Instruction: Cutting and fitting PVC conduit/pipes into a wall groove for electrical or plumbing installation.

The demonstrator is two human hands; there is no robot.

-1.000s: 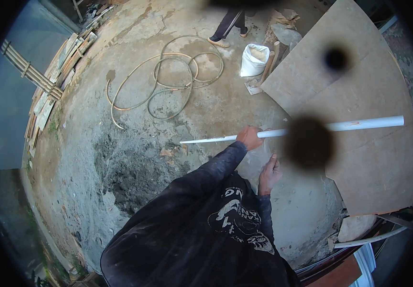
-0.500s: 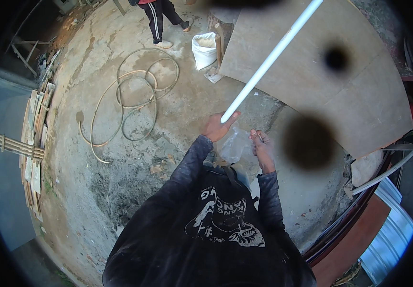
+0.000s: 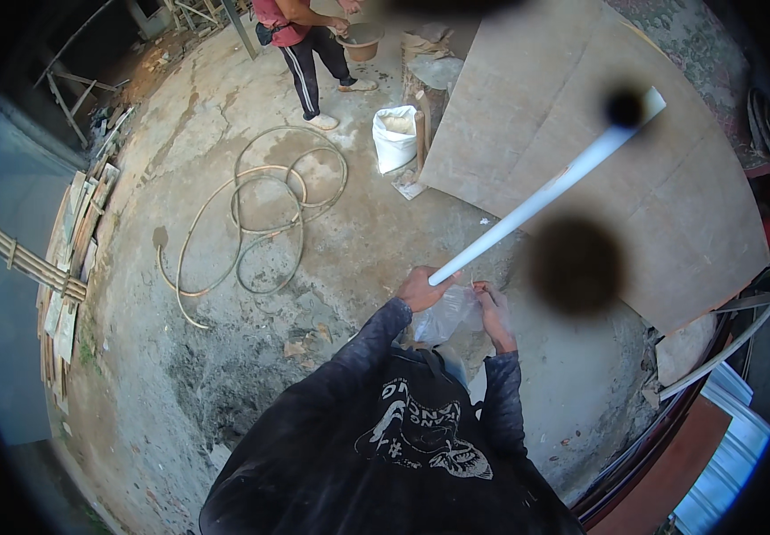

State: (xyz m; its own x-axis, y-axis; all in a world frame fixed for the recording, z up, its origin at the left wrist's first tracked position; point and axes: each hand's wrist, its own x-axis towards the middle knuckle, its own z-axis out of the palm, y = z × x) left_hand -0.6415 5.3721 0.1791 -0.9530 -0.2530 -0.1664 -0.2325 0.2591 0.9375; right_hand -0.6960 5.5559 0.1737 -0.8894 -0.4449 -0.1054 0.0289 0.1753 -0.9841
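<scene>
My left hand (image 3: 420, 291) is closed around the near end of a long white plastic pipe (image 3: 541, 197), which slants up and away to the right. Below the pipe hangs a crumpled clear plastic bag (image 3: 441, 317), between my two hands. At the bag's right edge, the fingers of my right hand (image 3: 496, 318) are pinched together on the plastic. Whether those fingers also hold something small cannot be made out. The bag's contents, if any, do not show clearly.
A coiled hose (image 3: 301, 205) lies on the concrete floor to the left. Ahead stand an open white sack (image 3: 395, 141) and a person (image 3: 306, 62) holding a bucket (image 3: 362, 43). Large boards (image 3: 510, 116) lie at the right, stacked planks (image 3: 73, 267) far left. Dark spots blot part of the view.
The view has tilted upward, bringing in more of the person and the bucket. The pipe's far end has swung right and down, and both hands keep their hold.
</scene>
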